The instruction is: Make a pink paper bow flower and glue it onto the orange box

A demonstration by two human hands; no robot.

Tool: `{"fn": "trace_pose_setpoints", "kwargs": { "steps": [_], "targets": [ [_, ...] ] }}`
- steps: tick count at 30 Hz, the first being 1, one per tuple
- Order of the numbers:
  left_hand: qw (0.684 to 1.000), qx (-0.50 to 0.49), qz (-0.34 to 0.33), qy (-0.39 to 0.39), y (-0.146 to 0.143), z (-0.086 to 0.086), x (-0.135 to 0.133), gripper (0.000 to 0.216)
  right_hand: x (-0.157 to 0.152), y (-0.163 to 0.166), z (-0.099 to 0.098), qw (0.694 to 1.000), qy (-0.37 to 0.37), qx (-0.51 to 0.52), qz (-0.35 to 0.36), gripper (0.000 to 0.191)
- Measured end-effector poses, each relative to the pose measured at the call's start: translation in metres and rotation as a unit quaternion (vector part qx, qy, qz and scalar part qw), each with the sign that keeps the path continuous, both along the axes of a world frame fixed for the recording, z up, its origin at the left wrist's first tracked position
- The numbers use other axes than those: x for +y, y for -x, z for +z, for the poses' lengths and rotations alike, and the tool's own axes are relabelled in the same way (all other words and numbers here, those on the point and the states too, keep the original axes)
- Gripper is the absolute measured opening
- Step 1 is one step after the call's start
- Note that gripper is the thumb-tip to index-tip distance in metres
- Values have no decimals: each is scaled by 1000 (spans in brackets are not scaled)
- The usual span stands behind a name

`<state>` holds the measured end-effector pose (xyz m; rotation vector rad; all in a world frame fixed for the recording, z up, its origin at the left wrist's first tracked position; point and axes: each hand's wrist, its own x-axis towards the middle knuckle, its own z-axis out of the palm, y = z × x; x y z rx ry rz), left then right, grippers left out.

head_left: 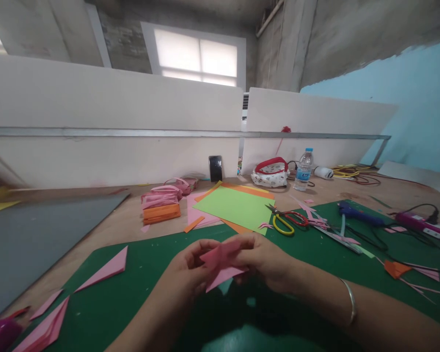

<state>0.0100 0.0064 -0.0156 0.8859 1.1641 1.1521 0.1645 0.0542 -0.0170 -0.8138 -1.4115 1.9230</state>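
A folded piece of pink paper (pixel 223 259) is held up between both hands, above the green cutting mat (pixel 143 274). My left hand (pixel 192 269) pinches its left side with closed fingers. On the right side, my right hand (pixel 262 259) grips it between thumb and fingers. Part of the paper is hidden behind the fingers. To the left on the mat lie a folded pink triangle (pixel 108 270) and a layered pink folded piece (pixel 46 330). Beyond the hands, sheets of light green paper (pixel 229 203) overlap orange and pink ones.
Scissors with yellow handles (pixel 283 225) and red-handled scissors (pixel 297 218) lie beyond my right hand. A blue glue gun (pixel 359 213) with a cord, a water bottle (pixel 303 171), a white pouch (pixel 270 175) and a phone (pixel 215 168) stand or lie farther back. Orange folded strips (pixel 162 214) are at centre left.
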Motion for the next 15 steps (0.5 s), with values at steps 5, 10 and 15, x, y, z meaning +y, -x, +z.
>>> {"fn": "trace_pose_setpoints", "kwargs": {
  "steps": [5,10,15],
  "targets": [
    [998,-47,-3,36,0,11,-3,31,3,-2,1,999,34,12,31,21],
    [996,-64,-24,50,-1,13,-4,14,1,-2,3,999,-23,-41,8,20],
    [997,-59,-20,44,2,5,-2,36,-3,-3,8,985,-131,-109,4,28]
  ]
}}
